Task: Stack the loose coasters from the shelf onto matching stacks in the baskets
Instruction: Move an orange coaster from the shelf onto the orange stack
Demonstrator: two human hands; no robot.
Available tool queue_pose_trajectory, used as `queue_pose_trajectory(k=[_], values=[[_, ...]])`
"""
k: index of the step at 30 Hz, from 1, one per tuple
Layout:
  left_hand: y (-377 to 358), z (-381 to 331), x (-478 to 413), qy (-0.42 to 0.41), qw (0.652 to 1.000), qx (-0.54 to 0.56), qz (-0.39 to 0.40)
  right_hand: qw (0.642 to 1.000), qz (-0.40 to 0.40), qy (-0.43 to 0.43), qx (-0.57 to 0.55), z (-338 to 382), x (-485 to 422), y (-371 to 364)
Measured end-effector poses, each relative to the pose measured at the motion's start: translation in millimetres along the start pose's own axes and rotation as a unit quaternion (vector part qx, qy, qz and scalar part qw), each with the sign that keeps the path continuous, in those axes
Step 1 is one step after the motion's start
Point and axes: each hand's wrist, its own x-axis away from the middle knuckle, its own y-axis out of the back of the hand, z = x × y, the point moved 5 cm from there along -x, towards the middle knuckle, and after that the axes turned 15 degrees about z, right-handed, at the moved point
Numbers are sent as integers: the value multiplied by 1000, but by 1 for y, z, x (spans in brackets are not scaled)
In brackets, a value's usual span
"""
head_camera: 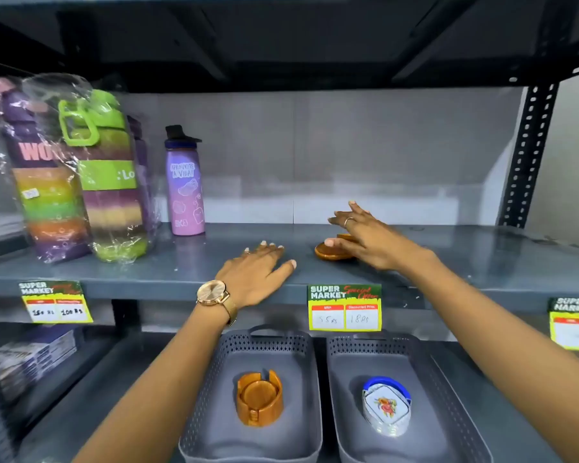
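Round wooden coasters [331,252] lie loose on the grey shelf [214,259], partly under my right hand [368,238]. That hand hovers over them with fingers spread and its thumb touching the front coaster's rim. My left hand [258,272] rests flat and open on the shelf to their left, a watch on its wrist. Below, the left grey basket [201,396] holds a wooden coaster stack in its holder [259,397]. The right grey basket [448,406] holds a stack of white floral coasters in a blue holder [386,407].
Wrapped striped bottles [81,182] and a purple bottle [185,188] stand at the shelf's left. Price tags [345,307] hang on the shelf's front edge. A black perforated upright [528,155] bounds the right side. An upper shelf hangs overhead.
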Motion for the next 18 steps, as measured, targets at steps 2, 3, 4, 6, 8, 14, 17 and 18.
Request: queue_pose_trajectory(k=[2,3,4,6,8,14,17,18], values=[[-1,2,2,19,1000,-3,5,998,57,-23,12,-3,-9,-7],[0,2,2,25,1000,-11,7,995,88,-35,16,-6,-15,-10],[-1,3,4,31,999,-13,18,991,122,-46,8,-5,-18,-12],[-1,1,4,32,999,-16,25,983,170,-74,9,-8,-26,-15],[0,2,4,29,999,-17,21,973,206,-105,3,-13,-29,-12],[1,0,5,23,999,-20,9,963,258,-79,14,-5,-37,3],[1,2,4,27,999,-20,11,963,260,-63,-46,-1,-36,7],[1,2,4,27,999,-20,11,962,258,-59,-63,-1,-37,7]])
